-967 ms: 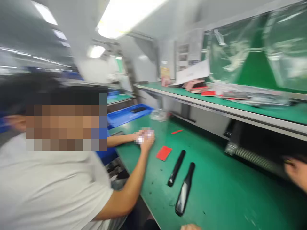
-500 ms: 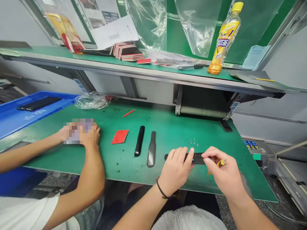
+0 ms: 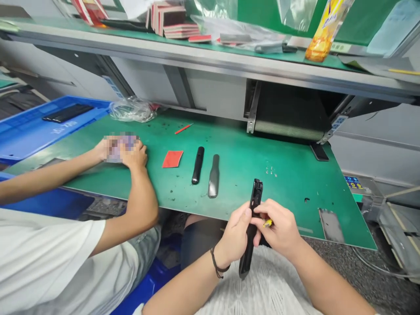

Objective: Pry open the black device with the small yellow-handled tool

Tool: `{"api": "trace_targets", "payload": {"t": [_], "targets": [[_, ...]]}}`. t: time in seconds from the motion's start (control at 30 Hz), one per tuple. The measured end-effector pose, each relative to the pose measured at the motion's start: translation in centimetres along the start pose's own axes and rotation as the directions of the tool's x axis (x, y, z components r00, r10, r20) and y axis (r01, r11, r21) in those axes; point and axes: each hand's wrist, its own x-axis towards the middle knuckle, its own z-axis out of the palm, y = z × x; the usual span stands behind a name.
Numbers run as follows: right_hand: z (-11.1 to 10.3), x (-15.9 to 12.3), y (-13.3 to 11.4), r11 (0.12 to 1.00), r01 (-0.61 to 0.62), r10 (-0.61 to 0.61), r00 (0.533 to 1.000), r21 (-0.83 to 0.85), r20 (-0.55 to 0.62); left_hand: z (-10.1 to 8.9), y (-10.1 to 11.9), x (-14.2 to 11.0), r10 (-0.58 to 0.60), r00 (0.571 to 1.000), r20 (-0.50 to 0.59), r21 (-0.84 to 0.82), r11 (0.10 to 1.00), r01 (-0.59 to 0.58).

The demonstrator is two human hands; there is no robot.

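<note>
Fingers of worker's left hand (image 3: 234, 232) clamped around long black casing (image 3: 256, 192), its far end pointing away from worker; casing right of and nearer worker than red square (image 3: 172, 159). Right hand (image 3: 278, 221) closed on small yellow tool (image 3: 268, 222), fingertips at casing. On desk (image 3: 241, 164), right of red square: black handle (image 3: 197, 165), then grey paddle-shaped piece (image 3: 214, 177). Beyond red square: thin red stick (image 3: 183, 129). Left of it: co-worker's hands (image 3: 134, 155).

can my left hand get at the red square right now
Probably, once freed: the left hand holds a long black part, but only low dark pieces lie near its way to the red square.
</note>
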Motion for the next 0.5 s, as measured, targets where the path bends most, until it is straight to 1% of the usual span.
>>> {"api": "trace_targets", "payload": {"t": [0.13,0.2,0.23,0.3,0.37,0.4,0.43,0.5], "targets": [[0.3,0.2,0.3,1.000,0.016,-0.017,0.999,0.023,0.034,-0.4,0.4,-1.1,-0.045,0.999,-0.028,0.046,0.998,0.046],[0.8,0.1,0.1,0.999,0.042,-0.042,0.999,0.013,0.026,-0.5,0.6,-1.6,-0.060,0.997,-0.047,0.016,0.998,0.061],[1.0,-0.2,-0.2,0.997,0.072,-0.072,0.997,0.005,0.016,-0.7,0.7,-1.7,-0.065,0.995,-0.076,-0.015,0.998,0.064],[1.8,-1.2,-0.9,0.980,0.199,-0.199,0.980,-0.030,-0.008,-1.2,1.1,-1.7,-0.079,0.980,-0.183,-0.102,0.993,0.061],[2.6,-2.4,-1.5,0.940,0.330,-0.332,0.943,-0.084,-0.009,-2.2,1.7,-1.5,-0.093,0.947,-0.307,-0.195,0.980,0.033],[3.0,-3.0,-1.6,0.926,0.359,-0.361,0.933,-0.115,0.006,-2.8,2.0,-1.4,-0.097,0.931,-0.351,-0.236,0.972,0.013],[3.4,-3.5,-1.5,0.923,0.357,-0.357,0.934,-0.142,0.029,-3.6,2.4,-1.3,-0.096,0.919,-0.381,-0.274,0.962,-0.014],[4.4,-4.2,-0.7,0.942,0.279,-0.271,0.960,-0.185,0.071,-5.1,3.2,-1.1,-0.083,0.898,-0.431,-0.332,0.941,-0.073]]}}
